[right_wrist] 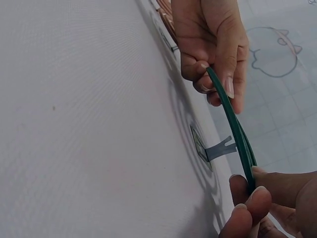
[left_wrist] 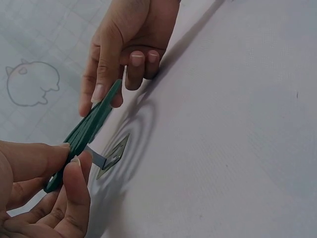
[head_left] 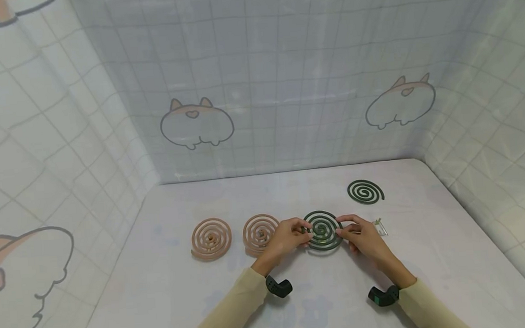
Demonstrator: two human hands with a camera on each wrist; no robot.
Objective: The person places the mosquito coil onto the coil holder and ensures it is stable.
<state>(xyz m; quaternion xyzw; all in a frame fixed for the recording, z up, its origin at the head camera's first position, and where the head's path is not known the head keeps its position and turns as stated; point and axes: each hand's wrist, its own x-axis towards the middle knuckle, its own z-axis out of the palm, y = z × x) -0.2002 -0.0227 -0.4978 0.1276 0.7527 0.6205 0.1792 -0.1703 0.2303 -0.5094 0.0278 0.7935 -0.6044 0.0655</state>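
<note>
A dark green mosquito coil [head_left: 320, 229] is held level between both hands, raised a little off the table. My left hand [head_left: 288, 237] pinches its left rim between thumb and fingers, and my right hand [head_left: 363, 235] pinches the right rim. Under the coil stands a small metal coil stand [right_wrist: 220, 148] with a forked upright on a flat base [left_wrist: 115, 158]. In the right wrist view the fork's tip is right at the coil's underside. The coil's shadow falls around the base.
Two brown coils [head_left: 209, 257] sit to the left, the nearer one [head_left: 249, 236] partly behind my left hand. Another green coil [head_left: 364, 192] lies at the back right. A second metal stand [head_left: 380, 227] is just beyond my right hand. Patterned curtain walls [head_left: 257, 83] surround the table.
</note>
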